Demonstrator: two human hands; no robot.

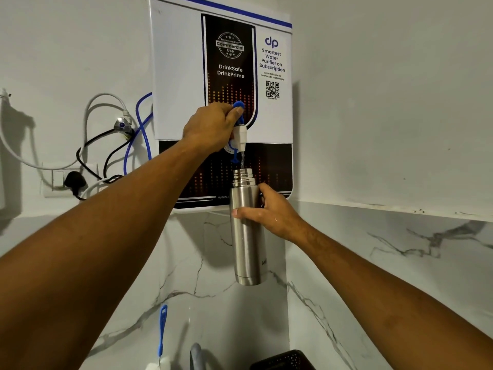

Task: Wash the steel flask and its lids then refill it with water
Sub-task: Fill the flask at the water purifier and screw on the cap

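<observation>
While water runs from the tap [241, 137] into the open flask [246, 231], gripped by the right hand [269, 212] beneath it, the left hand [213, 126] grasps the lever [238, 106]; refilling looks underway, lids unseen.

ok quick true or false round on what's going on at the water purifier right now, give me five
1. The right hand holds the steel flask under the tap. True.
2. The flask has its lid screwed on. False: its threaded mouth is open, with no lid on it.
3. A stream of water runs from the tap into the flask's mouth. True.
4. The left hand hangs idle. False: its fingers curl round the blue lever of the tap on the water purifier.
5. The flask stands on a counter. False: it is held upright in the air, with nothing under its base.
</observation>
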